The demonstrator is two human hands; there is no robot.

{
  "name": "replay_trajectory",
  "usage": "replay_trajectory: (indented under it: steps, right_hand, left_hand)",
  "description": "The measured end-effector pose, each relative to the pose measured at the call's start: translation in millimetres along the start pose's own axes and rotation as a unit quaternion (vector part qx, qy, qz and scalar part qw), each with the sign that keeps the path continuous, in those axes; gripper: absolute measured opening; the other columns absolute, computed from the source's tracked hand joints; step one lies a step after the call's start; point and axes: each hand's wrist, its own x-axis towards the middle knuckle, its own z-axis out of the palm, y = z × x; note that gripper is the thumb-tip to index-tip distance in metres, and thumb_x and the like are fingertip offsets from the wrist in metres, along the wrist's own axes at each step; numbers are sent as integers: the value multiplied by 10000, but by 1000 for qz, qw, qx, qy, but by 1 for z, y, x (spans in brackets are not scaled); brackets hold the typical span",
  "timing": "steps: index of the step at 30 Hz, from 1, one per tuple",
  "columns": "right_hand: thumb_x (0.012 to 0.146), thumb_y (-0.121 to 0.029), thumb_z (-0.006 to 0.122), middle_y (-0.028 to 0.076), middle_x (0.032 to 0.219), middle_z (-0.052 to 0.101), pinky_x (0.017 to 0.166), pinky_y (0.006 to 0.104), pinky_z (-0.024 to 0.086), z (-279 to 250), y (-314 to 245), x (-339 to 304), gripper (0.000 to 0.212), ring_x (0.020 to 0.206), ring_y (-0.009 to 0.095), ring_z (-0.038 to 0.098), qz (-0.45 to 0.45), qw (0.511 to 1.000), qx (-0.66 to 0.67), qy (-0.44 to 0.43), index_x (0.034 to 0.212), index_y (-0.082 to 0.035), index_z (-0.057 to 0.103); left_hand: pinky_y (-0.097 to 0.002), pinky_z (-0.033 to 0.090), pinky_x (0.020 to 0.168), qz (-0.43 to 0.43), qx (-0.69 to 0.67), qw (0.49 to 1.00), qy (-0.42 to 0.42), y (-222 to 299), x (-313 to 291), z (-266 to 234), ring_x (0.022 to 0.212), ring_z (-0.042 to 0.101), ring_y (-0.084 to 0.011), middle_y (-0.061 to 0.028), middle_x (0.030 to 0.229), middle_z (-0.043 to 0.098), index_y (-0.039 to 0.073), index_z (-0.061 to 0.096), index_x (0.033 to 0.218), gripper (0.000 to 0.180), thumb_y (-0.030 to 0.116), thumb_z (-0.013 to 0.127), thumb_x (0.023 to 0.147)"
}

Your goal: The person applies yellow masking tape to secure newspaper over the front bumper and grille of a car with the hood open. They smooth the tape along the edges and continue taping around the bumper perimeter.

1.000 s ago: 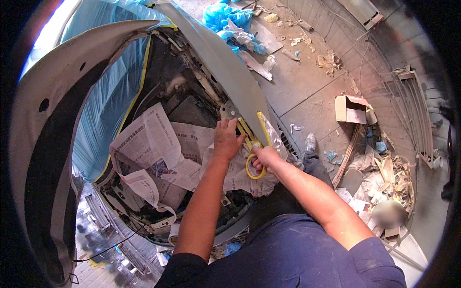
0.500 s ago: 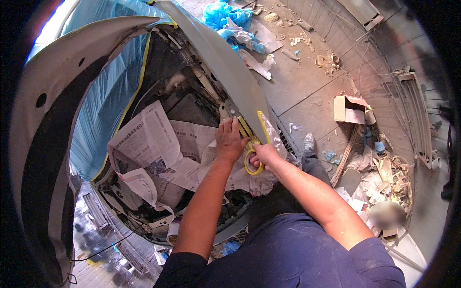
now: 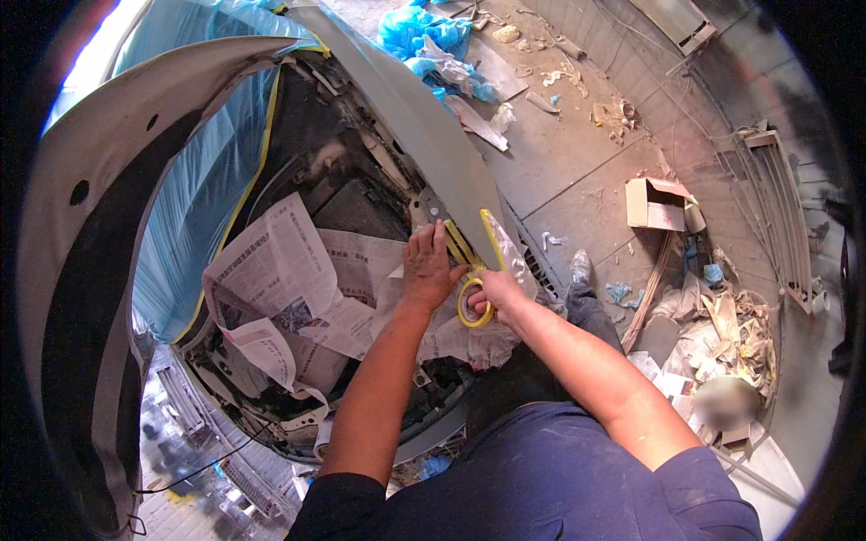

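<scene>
My right hand point(image 3: 498, 294) grips a roll of yellow masking tape point(image 3: 462, 307), its fingers curled round the ring's right side. Just left of it, my left hand point(image 3: 428, 268) lies with its fingers stretched out on newspaper and the end of a yellow tape strip point(image 3: 458, 242). That strip runs along the inner front edge of a grey car fender point(image 3: 433, 135). A second yellow strip point(image 3: 492, 236) borders pale sheeting at the fender's front. Newspaper sheets point(image 3: 280, 248) cover part of the engine bay point(image 3: 347, 203). What lies under my left palm is hidden.
The raised hood point(image 3: 99, 135) curves along the left, with blue plastic film point(image 3: 185, 203) behind it. Blue plastic scraps point(image 3: 424, 32) litter the floor. On the right are a cardboard box point(image 3: 651, 206), thin sticks point(image 3: 647, 293) and a heap of crumpled paper point(image 3: 722, 338).
Both hands stay almost where they were, with the tape roll still in my right hand. The whole view has shifted slightly.
</scene>
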Motion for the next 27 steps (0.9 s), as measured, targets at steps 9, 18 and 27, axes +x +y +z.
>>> replay_trajectory:
  steps: [9,18,27]
  right_hand:
    - [1126,-315,481,120,835,702,549,410,562,27,0,-16,359,569,228,613,82,993,88,-13,1269,-35,655]
    - [1111,-294,552,57,739,628,471,374,470,66,23,-58,306,500,172,517,49,989,11,-139,985,-61,705]
    - [1140,-380,566,62,646,651,492,339,476,-34,17,-58,468,483,181,573,-55,994,-62,-78,925,-5,748]
  left_hand:
    - [-574,381,1217,-71,3,997,-43,8,7,5,1467,451,-398,-150,1581,486,25,420,1653,1152,429,1007,747]
    - [-557,400,1213,-51,9,998,-29,9,10,2,1428,485,-411,-163,1542,518,14,461,1623,1068,393,999,781]
    - [-518,493,1148,21,-74,995,67,2,-2,-24,1354,577,-413,-203,1440,616,11,597,1512,620,203,828,969]
